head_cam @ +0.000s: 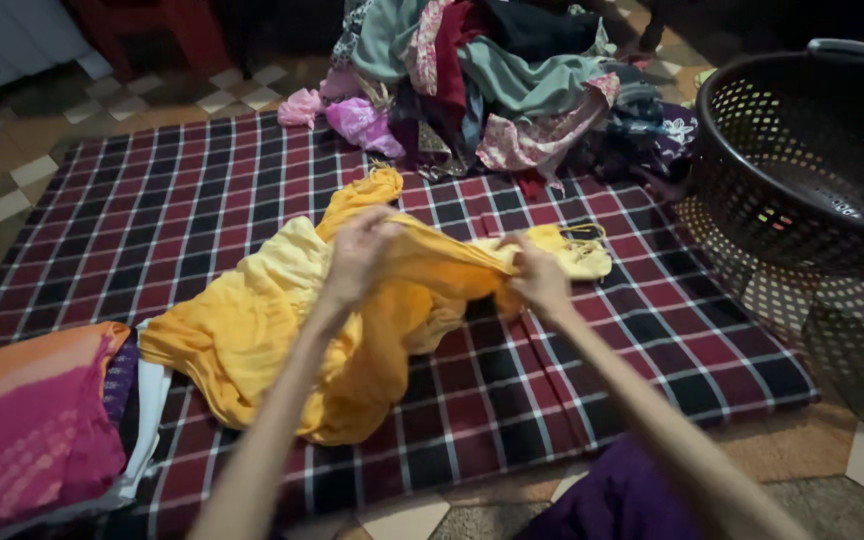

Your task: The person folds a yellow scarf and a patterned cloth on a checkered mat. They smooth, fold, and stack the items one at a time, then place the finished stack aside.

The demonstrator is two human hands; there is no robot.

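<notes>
Yellow garment [282, 330], crumpled and not yet folded, lay on the checked red mat [572, 400], one edge raised and stretched between the left hand [357, 255] and right hand [537, 278], both pinched shut on the cloth. Beyond the hands sat a heap of unsorted clothes [512, 90], with a dark laundry basket [802, 160] to their right. Left of the hands rested a folded pink-and-orange stack [27, 425]; most work appeared left.
</notes>
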